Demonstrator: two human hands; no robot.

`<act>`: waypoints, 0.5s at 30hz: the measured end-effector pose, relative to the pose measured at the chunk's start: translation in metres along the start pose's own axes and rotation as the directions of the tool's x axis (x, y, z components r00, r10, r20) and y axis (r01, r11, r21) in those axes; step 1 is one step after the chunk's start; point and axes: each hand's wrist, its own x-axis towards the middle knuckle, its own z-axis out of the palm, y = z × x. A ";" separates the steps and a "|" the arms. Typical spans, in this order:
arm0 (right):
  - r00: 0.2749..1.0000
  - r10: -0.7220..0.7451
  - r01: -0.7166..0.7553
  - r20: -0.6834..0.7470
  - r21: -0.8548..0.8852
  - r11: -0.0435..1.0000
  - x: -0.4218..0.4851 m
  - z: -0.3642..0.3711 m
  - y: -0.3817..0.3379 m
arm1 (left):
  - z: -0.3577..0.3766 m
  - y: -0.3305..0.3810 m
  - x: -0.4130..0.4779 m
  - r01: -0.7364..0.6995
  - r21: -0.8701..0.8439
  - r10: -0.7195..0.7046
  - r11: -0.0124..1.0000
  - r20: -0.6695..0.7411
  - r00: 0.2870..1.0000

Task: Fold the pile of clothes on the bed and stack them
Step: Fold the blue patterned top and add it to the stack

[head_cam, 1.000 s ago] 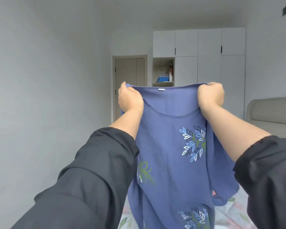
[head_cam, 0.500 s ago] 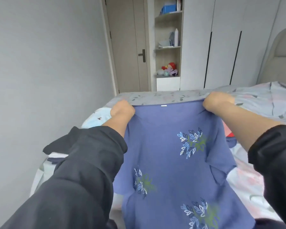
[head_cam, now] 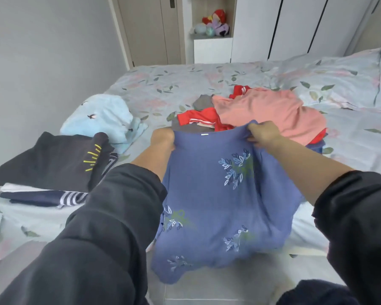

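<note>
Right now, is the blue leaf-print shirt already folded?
No: the left hand and the right hand hold the blue leaf-print shirt spread open by its shoulders.

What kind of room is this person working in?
Most likely a home bedroom: a bed with floral bedding, tall white wardrobe doors behind it, and soft toys on a shelf.
</note>
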 end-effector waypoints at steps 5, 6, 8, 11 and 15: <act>0.970 -0.083 0.185 0.227 -0.477 0.859 0.001 0.057 0.084 | 0.038 -0.073 0.018 -0.118 0.419 0.082 0.900 0.102 0.991; 0.968 -0.076 0.211 0.240 -0.607 0.766 0.001 0.064 0.107 | 0.043 -0.094 0.020 -0.182 0.566 0.098 0.804 0.175 0.980; 0.957 -0.164 0.287 0.238 -0.736 0.613 0.004 0.074 0.140 | 0.052 -0.131 0.024 -0.331 0.759 0.176 0.560 0.282 0.943; 0.951 -0.210 0.307 0.225 -0.729 0.611 0.011 0.077 0.150 | 0.064 -0.152 0.024 -0.398 0.843 0.308 0.363 0.295 0.905; 0.947 -0.173 0.316 0.270 -0.688 0.653 0.014 0.072 0.143 | 0.096 -0.159 -0.009 -0.517 0.816 0.417 0.257 0.389 0.822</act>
